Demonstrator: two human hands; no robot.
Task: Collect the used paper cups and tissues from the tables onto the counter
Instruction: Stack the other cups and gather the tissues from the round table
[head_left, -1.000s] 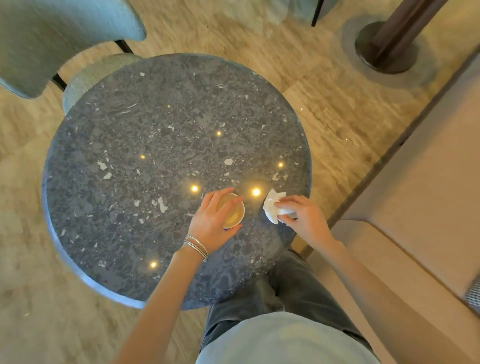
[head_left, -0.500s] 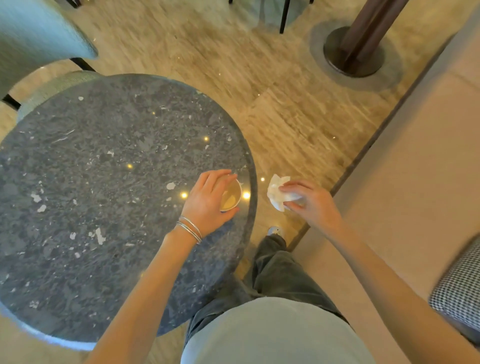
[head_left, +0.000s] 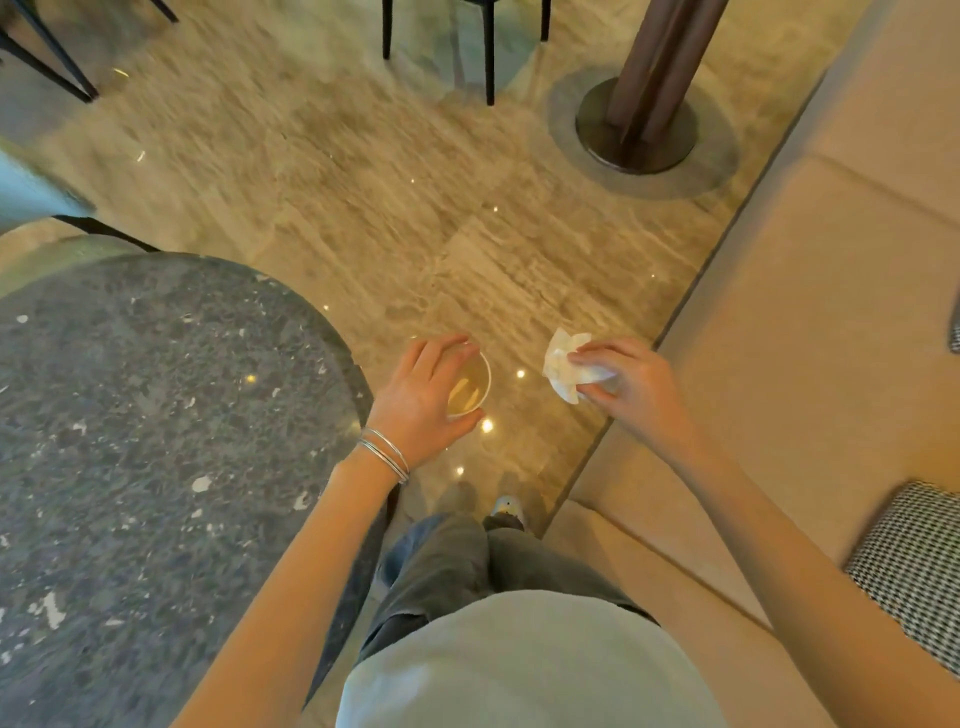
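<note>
Just right of the stone table (head_left: 156, 441), our left hand (head_left: 415, 400) curls round the paper cup (head_left: 470, 387), upright over the floor, likely so nothing spills. Our right hand (head_left: 634, 384) pinches the crumpled tissue (head_left: 563, 364), both ready for carrying.

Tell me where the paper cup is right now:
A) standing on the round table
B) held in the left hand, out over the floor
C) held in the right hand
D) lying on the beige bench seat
B: the left hand grips the paper cup beyond the edge of the round table, above the floor, while the right hand pinches the tissue.
</note>
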